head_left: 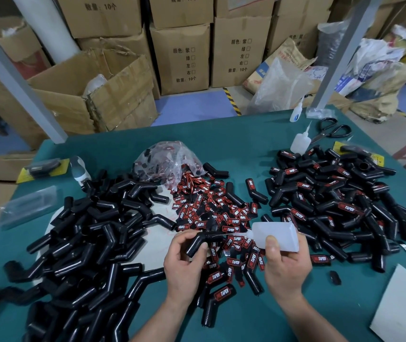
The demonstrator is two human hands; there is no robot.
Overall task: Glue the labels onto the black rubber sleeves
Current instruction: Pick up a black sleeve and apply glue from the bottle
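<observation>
My left hand (184, 257) grips a bent black rubber sleeve (200, 241) above the table's middle. My right hand (284, 261) holds a translucent glue bottle (274, 234) on its side, its thin nozzle touching the sleeve's upper arm. Red-and-black labels (212, 211) lie in a heap just behind my hands, spilling from a clear plastic bag (166, 160). A big pile of bare sleeves (86, 243) fills the left. Sleeves with labels on them (337, 201) are piled on the right. One labelled sleeve (218, 302) lies between my forearms.
The green table (246, 141) also carries two more glue bottles (300, 141) (296, 113) and black scissors (332, 130) at the back right. A white sheet (404, 307) lies at the front right. Cardboard boxes (179, 58) and bags stand behind the table.
</observation>
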